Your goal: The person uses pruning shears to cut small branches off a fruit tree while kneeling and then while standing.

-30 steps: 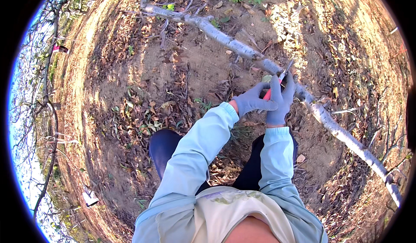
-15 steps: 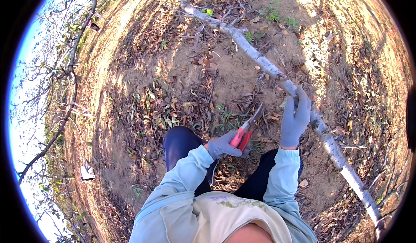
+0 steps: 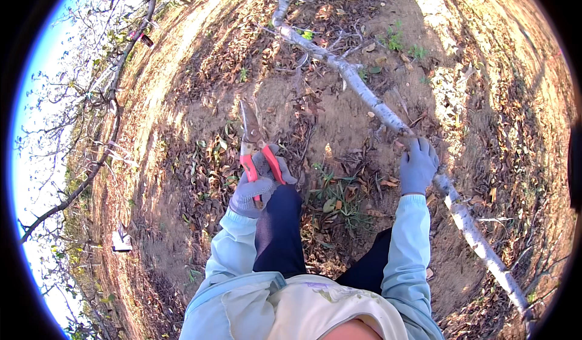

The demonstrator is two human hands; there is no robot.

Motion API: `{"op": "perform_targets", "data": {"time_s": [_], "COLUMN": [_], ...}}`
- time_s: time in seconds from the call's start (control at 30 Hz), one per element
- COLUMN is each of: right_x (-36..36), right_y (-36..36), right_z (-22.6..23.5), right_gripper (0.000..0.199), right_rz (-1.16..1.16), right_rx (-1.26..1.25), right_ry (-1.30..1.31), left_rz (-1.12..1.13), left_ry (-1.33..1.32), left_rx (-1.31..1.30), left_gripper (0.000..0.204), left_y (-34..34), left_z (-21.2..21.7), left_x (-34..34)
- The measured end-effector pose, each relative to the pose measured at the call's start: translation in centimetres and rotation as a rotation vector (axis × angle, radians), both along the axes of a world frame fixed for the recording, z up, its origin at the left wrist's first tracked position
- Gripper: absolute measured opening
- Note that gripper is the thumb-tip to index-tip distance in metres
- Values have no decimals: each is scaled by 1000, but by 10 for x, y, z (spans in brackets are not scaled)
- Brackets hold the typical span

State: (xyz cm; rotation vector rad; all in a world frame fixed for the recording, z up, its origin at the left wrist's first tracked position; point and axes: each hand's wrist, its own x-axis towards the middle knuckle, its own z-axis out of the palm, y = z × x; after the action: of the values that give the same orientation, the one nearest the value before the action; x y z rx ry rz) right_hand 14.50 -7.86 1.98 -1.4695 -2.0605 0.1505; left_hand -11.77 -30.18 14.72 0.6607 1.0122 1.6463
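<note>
Head view: the left hand point(image 3: 257, 188), in a grey glove, has its fingers wrapped around the red handles of the pruning shears point(image 3: 254, 146); blades point away from the body, above leaf-strewn ground point(image 3: 182, 176). The right hand point(image 3: 417, 165), also gloved, has its fingers curled over the pale slender trunk point(image 3: 370, 100), which runs diagonally from the picture's top centre to its lower right.

Dry leaves point(image 3: 206, 176) & grass tuft point(image 3: 339, 197) on dirt; bare tree point(image 3: 103, 127) w/ sky.
</note>
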Motion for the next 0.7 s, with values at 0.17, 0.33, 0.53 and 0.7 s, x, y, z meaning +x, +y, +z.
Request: {"op": "perform_targets", "data": {"time_s": [0.17,0.33,0.53,0.7], "right_x": [-6,-22,-27,-21], "right_y": [-4,-7,3,6], "right_z": [1,15,-5,-26], "right_gripper": [23,22,39,42], "right_rz": [-49,-142,-182,-116], "right_rx": [-112,-139,-189,-112], "right_ry": [-136,-205,-160,-146], "left_rz": [91,185,169,85], "left_ry": [141,165,90,145], "left_rx": [-42,-33,-45,-139], "left_gripper": [69,61,52,44], "left_y": [22,57,125,192], "left_z": [-4,-1,-23,-61], "left_x": [-83,-164,-248,-305]}}
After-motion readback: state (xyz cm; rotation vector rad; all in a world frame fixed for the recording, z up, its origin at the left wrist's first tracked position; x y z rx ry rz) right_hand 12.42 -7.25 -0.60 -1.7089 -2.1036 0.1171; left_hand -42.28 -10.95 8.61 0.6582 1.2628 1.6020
